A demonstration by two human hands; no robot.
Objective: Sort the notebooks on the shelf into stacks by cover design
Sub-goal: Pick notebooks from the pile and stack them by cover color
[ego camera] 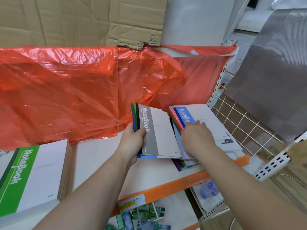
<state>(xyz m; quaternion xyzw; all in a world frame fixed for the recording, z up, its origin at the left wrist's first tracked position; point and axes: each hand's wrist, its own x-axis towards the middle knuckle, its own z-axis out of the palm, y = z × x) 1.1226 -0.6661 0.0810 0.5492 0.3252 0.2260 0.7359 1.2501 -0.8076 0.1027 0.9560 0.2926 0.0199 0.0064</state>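
My left hand (134, 138) grips a small bundle of notebooks, a grey-striped notebook (157, 131) on top with green, black and blue covers under it. Beside it on the white shelf (99, 156) lies a mixed pile topped by a blue-striped notebook (204, 118), with red and green covers fanned at its left edge. My right hand (197, 135) rests on this pile, its fingers reaching onto the blue cover; motion blur hides whether they pinch anything. A tall stack of green-striped notebooks (31, 176) stands at the shelf's left front.
Red plastic sheeting (69, 90) hangs behind the shelf, with cardboard (79, 19) above. The shelf has an orange front edge (166, 185). A white wire grid (245, 128) closes the right side. Small bottles (142, 216) lie on the lower shelf.
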